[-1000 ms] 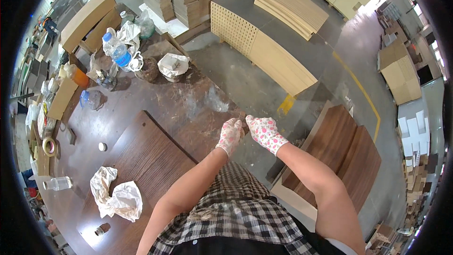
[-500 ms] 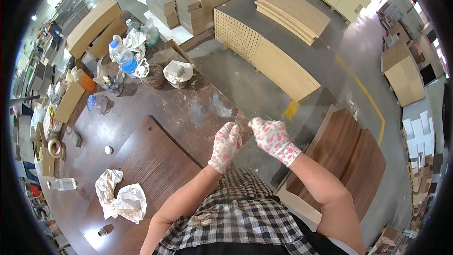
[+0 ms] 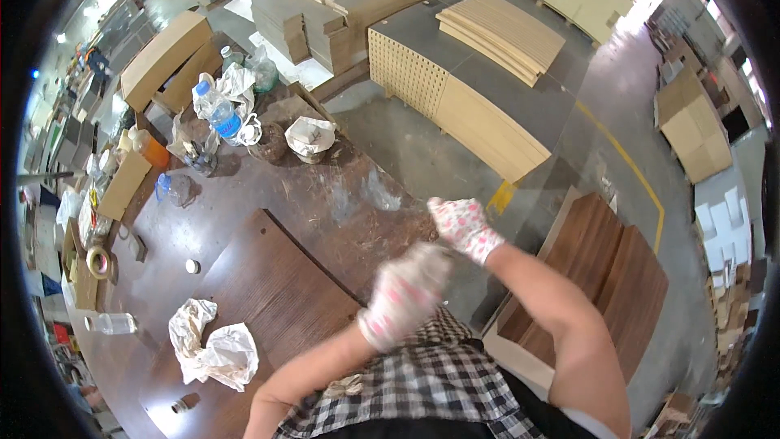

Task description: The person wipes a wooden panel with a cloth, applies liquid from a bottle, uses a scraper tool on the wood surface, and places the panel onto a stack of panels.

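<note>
My right hand, in a white glove with pink dots, is closed with its fingers curled beyond the table's edge. Whatever it might hold is hidden. Nearer my body, my left hand, gloved the same way, is smeared by motion, so its fingers cannot be read. Both hands are raised above the near right edge of the brown table. Left of my left hand lies a dark wood-grain panel. A crumpled white cloth rests on that panel's near part.
Plastic bottles and a bag-covered container stand at the table's far side. Along the left are a tape roll, a clear bottle and a white cap. Brown boards are stacked to my right.
My left hand has moved down and right, toward my body, and is now blurred. The right hand has shifted slightly left and away from me.
</note>
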Tool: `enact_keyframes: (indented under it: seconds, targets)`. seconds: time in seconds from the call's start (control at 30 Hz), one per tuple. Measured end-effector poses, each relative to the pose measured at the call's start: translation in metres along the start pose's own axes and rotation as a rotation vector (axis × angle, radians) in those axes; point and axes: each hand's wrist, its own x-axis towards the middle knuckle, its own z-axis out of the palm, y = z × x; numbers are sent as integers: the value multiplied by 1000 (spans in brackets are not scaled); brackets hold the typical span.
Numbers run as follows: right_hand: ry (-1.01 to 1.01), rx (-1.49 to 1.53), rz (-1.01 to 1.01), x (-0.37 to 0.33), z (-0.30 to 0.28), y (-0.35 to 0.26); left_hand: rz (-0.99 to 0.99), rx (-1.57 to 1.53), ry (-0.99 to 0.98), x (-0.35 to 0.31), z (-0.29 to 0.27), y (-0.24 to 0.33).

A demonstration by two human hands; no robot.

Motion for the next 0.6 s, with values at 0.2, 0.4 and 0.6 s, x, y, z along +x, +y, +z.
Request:
enact_keyframes:
  seconds: [0.2,0.4,0.6]
  targets:
    - [184,151,332,1,-39,5,-703,-629,141,16,-33,-17]
    - [342,121,-191,-1,-76,-46,-774,-683,163,1,-23,-15]
    - [-116,51,-10,9,-32,-29,-242,-258,71,-9,-25,0]
